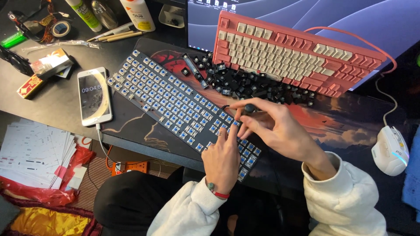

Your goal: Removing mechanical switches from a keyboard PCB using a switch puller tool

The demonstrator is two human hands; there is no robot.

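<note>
Black keycap puller (249,108), pinched between the right hand's (275,129) fingertips above the bare keyboard (175,98) steadied under the left hand's (223,159) flat, pressing fingers, judged light and rigid, best gripped at its knob.

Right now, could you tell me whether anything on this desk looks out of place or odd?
Yes. The dark keyboard lies bare of keycaps, its blue switches exposed, and sits askew across the desk mat. The loose black keycaps are heaped against the pink keyboard, which is propped up against the monitor.
</note>
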